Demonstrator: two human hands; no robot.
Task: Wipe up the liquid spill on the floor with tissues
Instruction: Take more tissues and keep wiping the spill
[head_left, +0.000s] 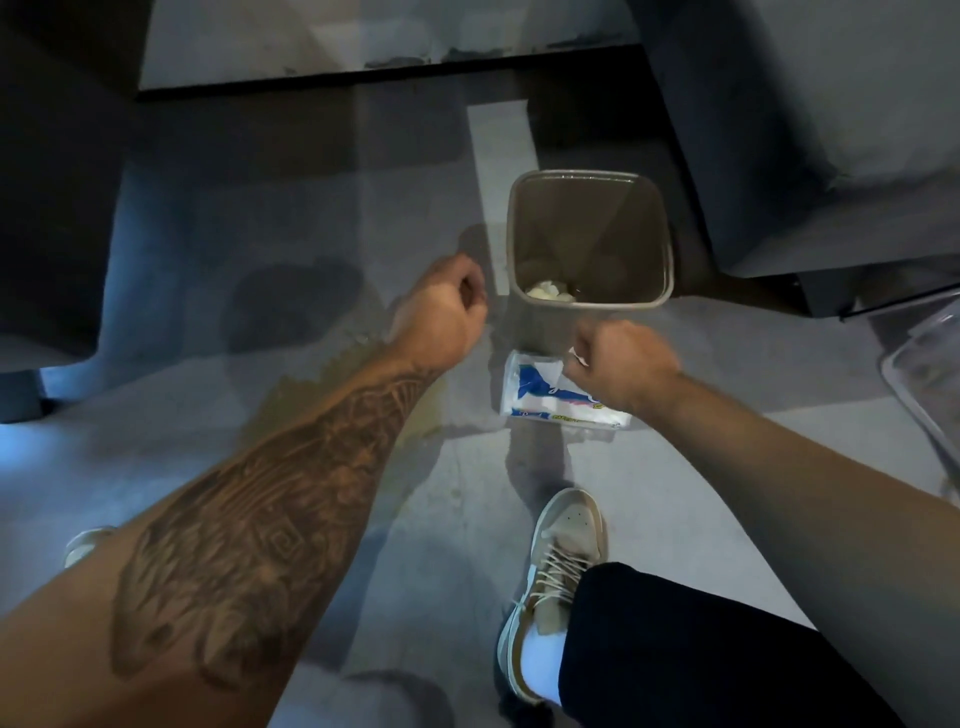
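**mop_guy:** so where's the spill (301, 400) at?

**headcam_dave:** yellowish puddle on the grey floor (727, 364), just left of the tissue pack (540, 402). The tattooed left forearm runs right across it, so part of it is hidden

**mop_guy:** and the hands?

**headcam_dave:** apart. The left hand (441, 306) is curled into a fist above the puddle's far edge, nothing showing in it. The right hand (626, 364) is over the pack, pinching a white tissue (575, 358)

**mop_guy:** anything in the way?

**headcam_dave:** a beige bin (587, 218) just beyond the pack with crumpled tissues (548, 291) at the bottom, dark furniture (805, 130) crowding the right, a clear tub (924, 374) at the edge, and a tan sneaker (563, 545) near the pack
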